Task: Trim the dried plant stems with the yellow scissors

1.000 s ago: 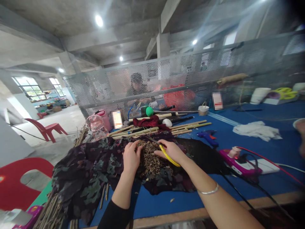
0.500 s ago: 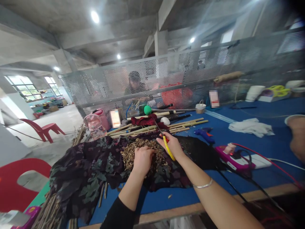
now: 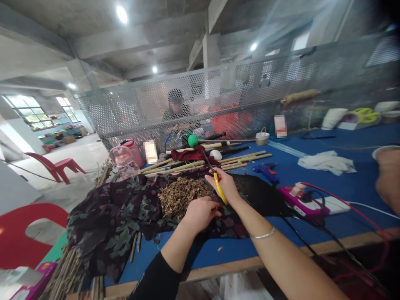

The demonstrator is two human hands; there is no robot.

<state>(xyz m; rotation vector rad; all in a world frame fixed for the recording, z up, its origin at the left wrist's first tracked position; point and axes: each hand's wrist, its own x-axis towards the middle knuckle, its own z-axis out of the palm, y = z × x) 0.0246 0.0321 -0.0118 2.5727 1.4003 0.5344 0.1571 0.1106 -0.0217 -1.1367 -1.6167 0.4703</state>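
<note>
My right hand point(image 3: 229, 185) is closed around scissors point(image 3: 220, 189) with a yellow handle, their dark blades pointing up and away toward the sticks. At the near right edge of a heap of dried brown plant pieces point(image 3: 179, 193), my left hand point(image 3: 200, 214) is curled with its fingers bent downward. Whatever its fingertips hold is hidden. The heap lies on a dark camouflage-patterned cloth point(image 3: 125, 216) spread over the blue table point(image 3: 190, 258).
Behind the cloth lie bamboo sticks point(image 3: 250, 156), a green ball point(image 3: 193, 141) and dark red fabric point(image 3: 187, 155). A blue glue gun point(image 3: 265, 171) and a magenta power strip point(image 3: 308, 204) with cables are on the right. A person point(image 3: 176, 110) sits beyond the perforated screen point(image 3: 131, 108).
My left hand has moved off the middle of the heap, toward me and to the right. My right hand still holds the scissors in about the same place.
</note>
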